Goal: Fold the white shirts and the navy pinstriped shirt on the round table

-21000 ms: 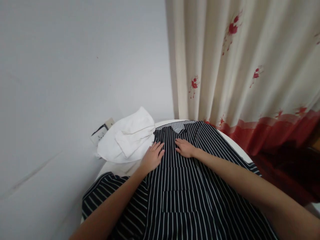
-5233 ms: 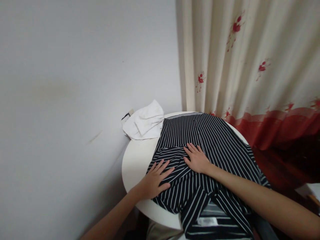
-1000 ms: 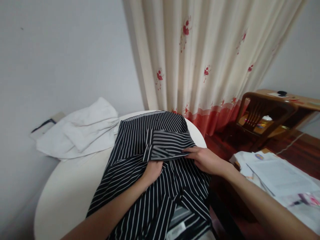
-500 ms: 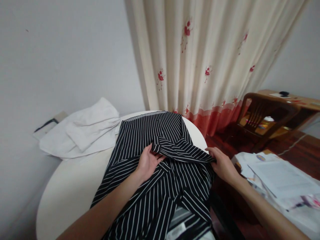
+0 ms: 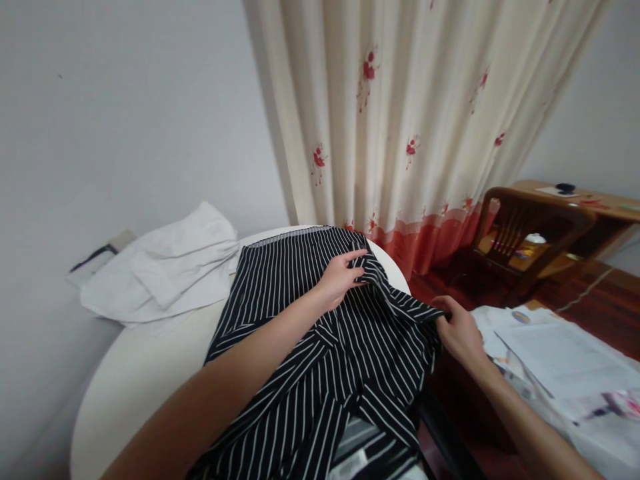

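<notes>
Head view: a black-and-white striped shirt (image 5: 290, 277) lies on a round white table (image 5: 130, 387), its hem toward the far edge and its collar at the near side, where the bottom of the frame cuts it off. Inside the collar a pale label (image 5: 350, 463) shows, its print too blurred to read.

Of the 2 hands, the right hand (image 5: 460, 331) is just beyond the table's right side, thumb and fingers pinching a fold of the shirt's sleeve (image 5: 400, 301). The left hand (image 5: 337, 280) reaches across the shirt to the other end of that sleeve, index finger and thumb parted with cloth between them; its remaining fingers are largely hidden, and I cannot tell whether it grips or only touches. The left forearm covers part of the shirt's left side.

A crumpled white cloth (image 5: 173, 267) lies at the table's far left against the wall, partly hiding what may be a socket plate (image 5: 97, 263). Behind stands a floral curtain (image 5: 400, 133). On the right, a wooden chair (image 5: 515, 213) partly blocks a desk (image 5: 530, 187); nearer, papers (image 5: 565, 357) run out of frame, their text illegible.
</notes>
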